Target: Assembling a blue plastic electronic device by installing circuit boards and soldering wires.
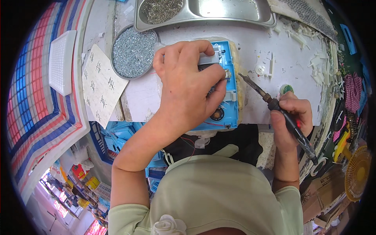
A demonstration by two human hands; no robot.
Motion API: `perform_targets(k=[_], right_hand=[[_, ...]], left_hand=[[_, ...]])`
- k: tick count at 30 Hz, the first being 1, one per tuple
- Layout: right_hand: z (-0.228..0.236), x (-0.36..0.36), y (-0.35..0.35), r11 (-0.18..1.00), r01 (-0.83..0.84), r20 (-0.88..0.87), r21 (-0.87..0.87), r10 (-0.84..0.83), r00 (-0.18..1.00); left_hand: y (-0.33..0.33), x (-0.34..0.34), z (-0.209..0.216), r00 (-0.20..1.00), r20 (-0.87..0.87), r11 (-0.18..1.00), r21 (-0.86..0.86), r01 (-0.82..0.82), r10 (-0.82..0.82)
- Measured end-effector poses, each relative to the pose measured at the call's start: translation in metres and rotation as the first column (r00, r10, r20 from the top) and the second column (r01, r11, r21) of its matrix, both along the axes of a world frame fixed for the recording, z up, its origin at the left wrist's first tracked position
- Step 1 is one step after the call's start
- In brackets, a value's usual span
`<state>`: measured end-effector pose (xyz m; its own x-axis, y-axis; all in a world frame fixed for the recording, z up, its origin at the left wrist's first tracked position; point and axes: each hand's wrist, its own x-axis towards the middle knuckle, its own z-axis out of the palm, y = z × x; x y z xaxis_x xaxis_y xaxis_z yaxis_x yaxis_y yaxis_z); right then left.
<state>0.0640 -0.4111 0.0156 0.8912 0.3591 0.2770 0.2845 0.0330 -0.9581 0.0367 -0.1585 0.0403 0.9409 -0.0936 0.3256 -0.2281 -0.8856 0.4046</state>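
Observation:
A blue plastic housing (232, 105) lies open on a pale padded block at the table's front edge. My left hand (184, 78) covers its left part, fingers curled down into it. One fingertip is at a small metal piece (227, 73), and other fingers rest by a grey part (209, 58). What those fingers grip is hidden beneath the hand. A round dark part (217, 114) shows in the housing's lower end. My right hand (293, 117) is closed round the handle of a soldering iron (288, 115). Its tip points up and left, just right of the housing and apart from the metal piece.
A round dish of small silvery screws (134, 51) stands at the left beside a marked card (102, 84). At the back is a steel tray (203, 17). White plastic bits (321, 70) lie at the right, a green-rimmed roll (286, 89) behind my right hand.

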Motion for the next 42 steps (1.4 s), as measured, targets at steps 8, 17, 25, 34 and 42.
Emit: perform_targets(k=[8,17,25,34,42], right_hand=[[0.0000,-0.0007,0.0034,0.999,-0.044,0.015,-0.018,0.044,0.999],[0.0027,-0.0026,0.0081,0.997,-0.057,-0.001,-0.057,0.057,0.998],[0.0032,-0.0012,0.0086,0.993,-0.070,0.046,-0.092,0.075,0.996],[0.0048,-0.0001,0.0026,0.997,-0.045,0.065,-0.062,0.049,0.997],[0.0071,0.0015,0.0010,0.994,-0.064,0.082,-0.084,0.071,0.994]], left_hand=[[-0.0007,0.0018,0.0039,1.000,-0.020,1.000,0.013,0.007,-0.007],[-0.0010,0.0027,0.0035,1.000,-0.023,0.999,0.031,0.009,-0.008],[-0.0006,0.0019,0.0045,0.999,-0.031,0.999,0.040,0.014,-0.013],[-0.0005,0.0025,0.0057,0.999,-0.032,0.999,0.044,0.015,-0.013],[-0.0010,0.0032,0.0072,0.999,-0.035,0.998,0.052,0.022,-0.020]])
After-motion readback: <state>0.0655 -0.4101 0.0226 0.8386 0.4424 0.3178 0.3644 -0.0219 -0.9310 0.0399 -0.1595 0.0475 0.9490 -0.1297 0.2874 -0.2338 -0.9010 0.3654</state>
